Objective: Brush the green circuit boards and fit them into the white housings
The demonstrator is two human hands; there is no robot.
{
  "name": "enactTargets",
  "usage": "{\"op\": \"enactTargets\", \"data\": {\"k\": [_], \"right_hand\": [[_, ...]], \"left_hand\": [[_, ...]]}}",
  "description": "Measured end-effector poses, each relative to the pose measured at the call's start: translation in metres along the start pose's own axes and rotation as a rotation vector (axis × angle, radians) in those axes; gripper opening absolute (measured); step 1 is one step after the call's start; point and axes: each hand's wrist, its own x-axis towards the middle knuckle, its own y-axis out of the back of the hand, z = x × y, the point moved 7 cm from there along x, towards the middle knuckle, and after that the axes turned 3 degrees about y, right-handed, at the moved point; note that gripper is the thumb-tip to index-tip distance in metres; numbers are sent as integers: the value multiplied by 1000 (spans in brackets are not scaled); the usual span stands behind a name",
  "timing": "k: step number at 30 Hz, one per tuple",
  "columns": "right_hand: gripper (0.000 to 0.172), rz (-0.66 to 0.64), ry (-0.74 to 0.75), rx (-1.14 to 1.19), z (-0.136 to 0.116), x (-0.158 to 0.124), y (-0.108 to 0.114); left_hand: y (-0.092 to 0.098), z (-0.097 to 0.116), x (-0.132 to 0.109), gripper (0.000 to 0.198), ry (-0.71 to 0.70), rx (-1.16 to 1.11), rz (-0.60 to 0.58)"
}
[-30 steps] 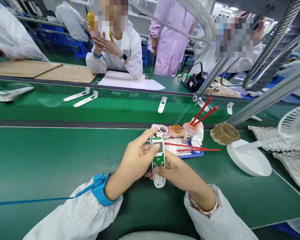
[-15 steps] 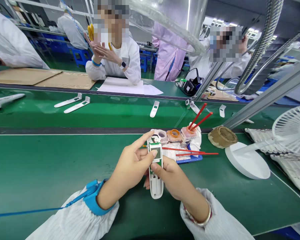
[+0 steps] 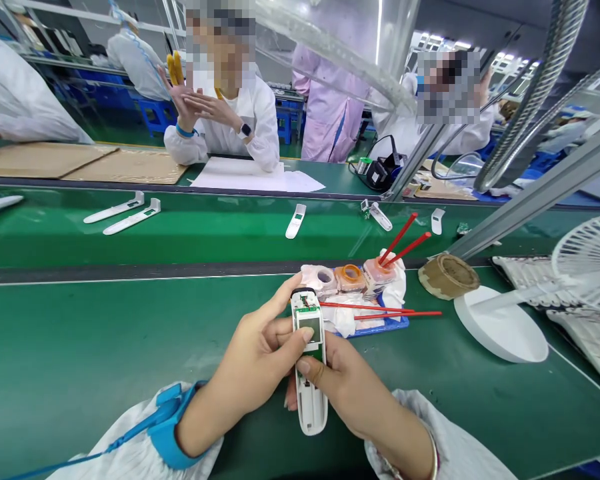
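Between both hands is a white handheld device housing with its inside facing up, showing a green circuit board and a small grey display. My left hand grips the upper part from the left, thumb on the display and index finger along the top end. My right hand wraps the middle from the right, thumb pressed near the board just under the display. The fingers behind the housing are partly hidden. A blue wrist strap with a cord is around my left wrist.
Beyond my hands, a blue tray holds small bottles and red sticks. To the right stand a tape roll and a white fan. White casing parts lie on the green belt. Across sits a person.
The housing and both hands have come slightly lower in view, nearer to me. The casing parts on the belt have shifted left. Both hands keep their hold.
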Motion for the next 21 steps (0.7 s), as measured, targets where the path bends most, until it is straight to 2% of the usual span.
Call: {"op": "enactTargets", "data": {"k": [10, 14, 16, 18, 20, 21], "right_hand": [[38, 8, -14, 71, 5, 6, 5], [38, -55, 70, 80, -9, 8, 4], [50, -83, 91, 58, -15, 6, 6], [69, -89, 49, 66, -14, 1, 14], [83, -64, -14, 72, -8, -7, 29], [84, -43, -41, 40, -5, -11, 39]], "left_hand": [[2, -3, 4, 68, -13, 46, 17], [9, 6, 10, 66, -40, 78, 112], [16, 15, 17, 63, -83, 84, 175], [24, 26, 28, 62, -130, 66, 204], [35, 37, 44, 65, -157, 39, 219], [42, 41, 54, 68, -153, 34, 234]]}}
